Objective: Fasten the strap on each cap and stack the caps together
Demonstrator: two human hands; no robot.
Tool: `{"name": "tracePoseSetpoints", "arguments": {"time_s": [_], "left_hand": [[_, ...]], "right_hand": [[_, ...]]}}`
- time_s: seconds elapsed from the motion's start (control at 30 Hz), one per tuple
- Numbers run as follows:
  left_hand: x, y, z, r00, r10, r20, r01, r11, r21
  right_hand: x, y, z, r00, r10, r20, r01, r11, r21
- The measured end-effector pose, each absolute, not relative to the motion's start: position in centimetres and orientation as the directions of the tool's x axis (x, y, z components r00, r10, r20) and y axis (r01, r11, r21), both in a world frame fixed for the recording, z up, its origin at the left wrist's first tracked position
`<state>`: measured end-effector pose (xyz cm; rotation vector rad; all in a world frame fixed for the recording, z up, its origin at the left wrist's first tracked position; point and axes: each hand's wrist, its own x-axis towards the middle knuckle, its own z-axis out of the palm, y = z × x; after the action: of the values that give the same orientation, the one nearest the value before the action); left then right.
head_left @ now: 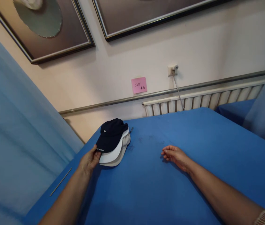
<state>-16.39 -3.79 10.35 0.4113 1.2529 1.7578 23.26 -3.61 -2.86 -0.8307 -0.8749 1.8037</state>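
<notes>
A stack of caps (113, 142) lies near the far left corner of the blue table (193, 162): a dark navy cap on top, a white one and a beige one beneath. My left hand (89, 160) rests at the brims, its thumb on the navy brim and its fingers beneath the stack. My right hand (176, 156) lies flat on the cloth to the right of the caps, fingers stretched out and together, holding nothing.
A light blue fabric partition (17, 140) stands along the left. Behind the table is a white radiator (205, 100), a wall socket with a cable (172, 70), a pink note (139, 85) and framed pictures (52, 28). Another blue surface (235, 111) sits at right.
</notes>
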Motion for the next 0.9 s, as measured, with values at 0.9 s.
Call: {"name": "tracePoseSetpoints", "arguments": {"time_s": [0.9], "left_hand": [[7.0,-2.2,-1.5,0.101,0.988,-0.121,0.248,0.093,0.964]], "right_hand": [[23.3,-1.2,-4.2,-0.120,0.989,-0.085,-0.291,-0.117,-0.949]]}}
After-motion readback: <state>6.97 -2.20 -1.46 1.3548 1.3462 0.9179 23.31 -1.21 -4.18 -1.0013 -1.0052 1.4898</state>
